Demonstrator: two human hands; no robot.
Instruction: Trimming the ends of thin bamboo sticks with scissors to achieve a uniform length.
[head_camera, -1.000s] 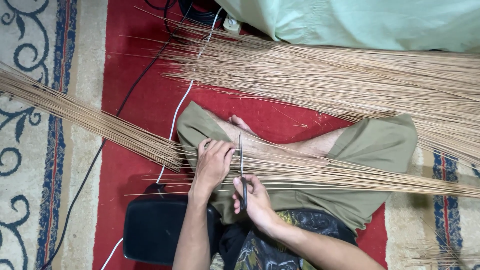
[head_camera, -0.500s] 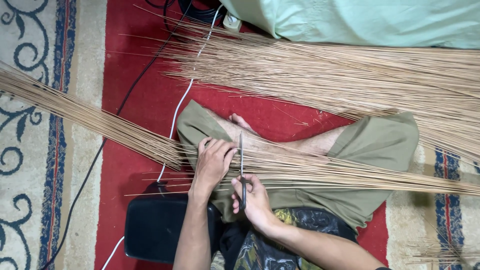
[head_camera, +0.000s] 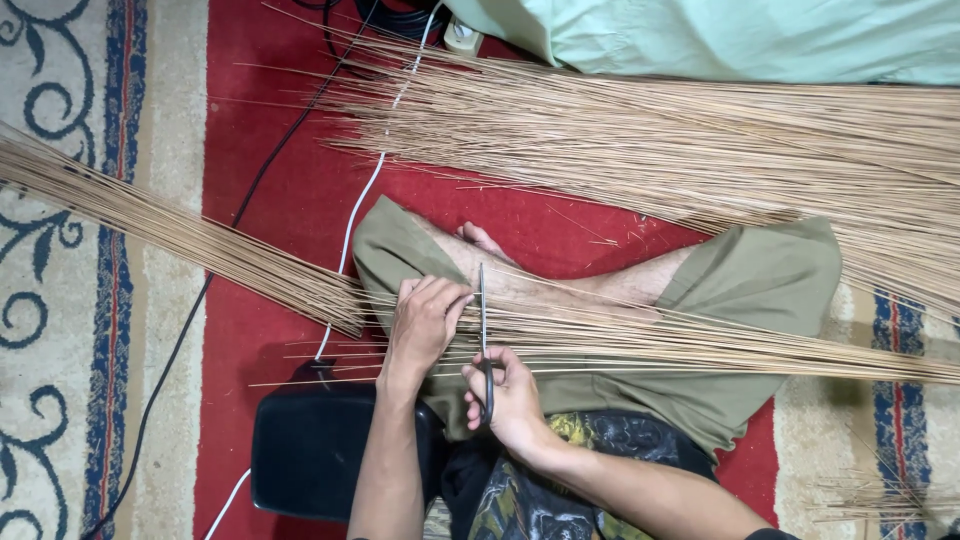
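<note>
scissors (head_camera: 483, 335) in right hand (head_camera: 505, 395), beside left fingers (head_camera: 440, 300)

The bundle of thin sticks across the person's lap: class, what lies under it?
Under the bundle of sticks show olive shorts, bare crossed legs and red carpet. The lap directly beneath is covered.

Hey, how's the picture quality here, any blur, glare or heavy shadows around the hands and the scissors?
Head view: even, soft light, no glare; left hand, right hand and scissors are sharp; only faint shadows under the bundle of thin sticks; edges bend slightly, wide-lens style.
</note>
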